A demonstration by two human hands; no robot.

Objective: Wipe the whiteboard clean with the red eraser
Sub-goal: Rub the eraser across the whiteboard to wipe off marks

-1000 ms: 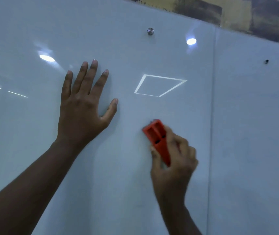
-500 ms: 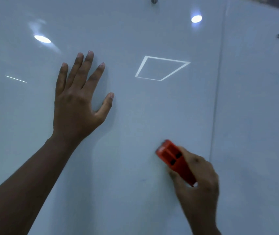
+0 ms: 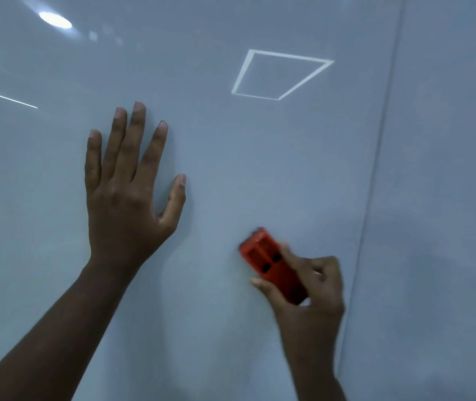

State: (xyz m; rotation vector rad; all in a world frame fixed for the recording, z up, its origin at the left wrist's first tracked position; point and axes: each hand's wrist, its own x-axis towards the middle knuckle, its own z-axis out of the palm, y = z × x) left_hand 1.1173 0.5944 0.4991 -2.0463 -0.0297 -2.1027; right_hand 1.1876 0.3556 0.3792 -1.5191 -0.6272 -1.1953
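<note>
Low on the whiteboard (image 3: 260, 169), right of centre, my right hand (image 3: 312, 299) had the red eraser (image 3: 271, 264) pinched along its long sides, thumb below, fingers curled over the top edge. Grip closed firmly on it. Eraser tilted, its free end pointing up and left, pad face against the board as far as I could judge. Edges of hand and eraser were smeared with blur.

Left hand (image 3: 126, 195) lay flat on the board, fingers spread and pointing up, holding nothing; it sat left of the eraser and apart from it. Looked like a brace.

Board surface around the eraser read as bare grey-white. No ink marks that I could make out. A bright square outline (image 3: 281, 75) up and right, a round glare spot (image 3: 55, 20) at upper left: reflections of lights, I judged, not writing. A vertical panel seam (image 3: 375, 183) ran just right of my right hand.

Step in hand: mid-wipe, lower middle of this panel. Next move would call for even pressure, pad kept flat, overlapping passes, and a check of the panel beyond the seam.
</note>
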